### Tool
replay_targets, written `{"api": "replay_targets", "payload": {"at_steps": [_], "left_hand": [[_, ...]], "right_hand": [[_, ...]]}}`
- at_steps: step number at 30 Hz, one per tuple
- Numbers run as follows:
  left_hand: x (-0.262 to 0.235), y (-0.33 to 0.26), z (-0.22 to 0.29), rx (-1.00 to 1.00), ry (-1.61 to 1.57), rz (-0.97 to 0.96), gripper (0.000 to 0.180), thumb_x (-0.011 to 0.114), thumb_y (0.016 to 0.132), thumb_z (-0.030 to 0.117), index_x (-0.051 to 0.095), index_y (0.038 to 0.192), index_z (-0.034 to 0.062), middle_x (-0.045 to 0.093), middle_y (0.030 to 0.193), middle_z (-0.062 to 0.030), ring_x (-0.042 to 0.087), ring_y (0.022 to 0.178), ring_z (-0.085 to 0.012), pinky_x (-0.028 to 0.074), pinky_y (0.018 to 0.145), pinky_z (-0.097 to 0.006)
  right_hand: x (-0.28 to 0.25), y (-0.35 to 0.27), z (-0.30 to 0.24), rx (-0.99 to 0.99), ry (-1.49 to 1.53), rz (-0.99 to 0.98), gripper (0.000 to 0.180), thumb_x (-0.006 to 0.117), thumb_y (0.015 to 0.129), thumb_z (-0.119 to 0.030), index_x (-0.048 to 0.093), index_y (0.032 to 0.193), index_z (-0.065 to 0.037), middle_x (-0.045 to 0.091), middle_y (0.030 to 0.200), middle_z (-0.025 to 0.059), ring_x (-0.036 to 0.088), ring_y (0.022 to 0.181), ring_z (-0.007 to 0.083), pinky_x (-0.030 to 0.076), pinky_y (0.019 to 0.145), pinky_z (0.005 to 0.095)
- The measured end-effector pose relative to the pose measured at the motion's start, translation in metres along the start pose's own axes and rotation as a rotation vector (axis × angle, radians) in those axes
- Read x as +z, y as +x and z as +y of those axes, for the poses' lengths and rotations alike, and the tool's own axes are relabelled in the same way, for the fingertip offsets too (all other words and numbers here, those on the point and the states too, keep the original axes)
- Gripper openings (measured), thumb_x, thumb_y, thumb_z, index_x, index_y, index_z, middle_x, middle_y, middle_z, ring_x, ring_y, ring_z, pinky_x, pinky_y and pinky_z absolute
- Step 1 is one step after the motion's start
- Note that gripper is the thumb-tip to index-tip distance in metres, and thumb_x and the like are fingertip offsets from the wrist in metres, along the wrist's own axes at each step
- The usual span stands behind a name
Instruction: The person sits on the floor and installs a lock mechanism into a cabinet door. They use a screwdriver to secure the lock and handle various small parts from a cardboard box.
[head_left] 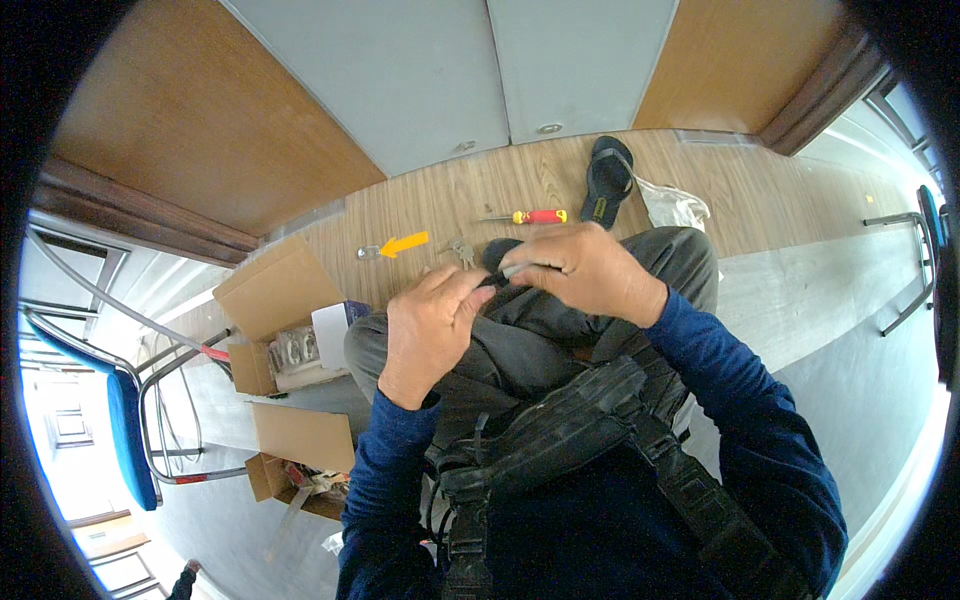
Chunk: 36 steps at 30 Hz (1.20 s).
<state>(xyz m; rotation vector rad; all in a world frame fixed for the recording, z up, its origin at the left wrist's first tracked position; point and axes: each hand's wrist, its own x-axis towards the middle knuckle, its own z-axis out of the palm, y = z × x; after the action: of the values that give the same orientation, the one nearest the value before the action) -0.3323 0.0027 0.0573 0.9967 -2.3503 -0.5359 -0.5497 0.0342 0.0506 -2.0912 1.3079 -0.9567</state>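
Right hand (590, 268) fingers pinch a small grey part (516, 269) (left hand (430, 330) fingers loose beside it).

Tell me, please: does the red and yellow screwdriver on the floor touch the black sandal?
Apart. In the head view, bare wooden floor shows between the screwdriver and the black sandal.

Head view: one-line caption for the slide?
Seated person's left hand and right hand work a small grey part over the lap; a screwdriver, keys and open cardboard box lie nearby.

Left hand (428, 330) and right hand (585, 270) meet above the knees, fingers curled.
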Motion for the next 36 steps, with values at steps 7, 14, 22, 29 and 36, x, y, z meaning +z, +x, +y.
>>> {"api": "replay_targets", "payload": {"at_steps": [7,14,22,29,36], "left_hand": [[0.024,-0.025,0.007,0.027,0.089,0.110,0.015,0.068,0.080,0.018,0.065,0.089,0.0069,0.059,0.073,-0.0075,0.062,0.068,-0.0280,0.051,0.071,-0.039],[0.005,-0.024,-0.002,-0.007,0.090,0.188,0.029,0.070,0.080,0.016,0.066,0.107,0.0070,0.067,0.091,-0.0121,0.062,0.085,-0.0265,0.048,0.077,-0.034],[0.014,-0.083,-0.041,-0.445,-0.220,0.194,0.024,0.064,0.085,0.017,0.067,0.106,0.0063,0.067,0.095,-0.0124,0.062,0.088,-0.0272,0.047,0.079,-0.038],[0.035,-0.080,-0.044,-0.166,0.351,0.119,0.017,0.063,0.082,0.017,0.070,0.097,0.0150,0.067,0.082,-0.0029,0.060,0.080,-0.0196,0.041,0.074,-0.034],[0.041,-0.082,-0.051,-0.141,0.366,0.105,0.020,0.065,0.080,0.016,0.069,0.099,0.0147,0.067,0.084,-0.0022,0.060,0.080,-0.0199,0.041,0.074,-0.034]], "right_hand": [[0.024,-0.016,-0.001,0.080,0.188,-0.009,0.017,0.068,0.081,-0.015,0.066,0.092,-0.003,0.067,0.088,0.0129,0.065,0.081,0.0292,0.051,0.071,0.0349],[0.018,-0.043,0.009,0.148,-0.126,0.228,0.020,0.064,0.084,-0.015,0.062,0.102,-0.006,0.065,0.090,0.0124,0.063,0.079,0.0309,0.051,0.070,0.0362],[-0.041,-0.076,0.069,0.512,-0.340,0.509,0.018,0.060,0.084,-0.019,0.062,0.097,-0.006,0.063,0.092,0.0148,0.062,0.086,0.0336,0.049,0.074,0.0403],[0.091,0.045,0.150,0.225,-0.336,-0.006,0.026,0.052,0.078,-0.025,0.065,0.082,-0.002,0.065,0.084,0.0214,0.062,0.082,0.0390,0.049,0.073,0.0474],[0.263,0.142,0.149,0.362,-0.149,-0.031,0.026,0.057,0.079,-0.026,0.065,0.092,-0.004,0.063,0.093,0.0188,0.062,0.090,0.0351,0.050,0.078,0.0455]]}}
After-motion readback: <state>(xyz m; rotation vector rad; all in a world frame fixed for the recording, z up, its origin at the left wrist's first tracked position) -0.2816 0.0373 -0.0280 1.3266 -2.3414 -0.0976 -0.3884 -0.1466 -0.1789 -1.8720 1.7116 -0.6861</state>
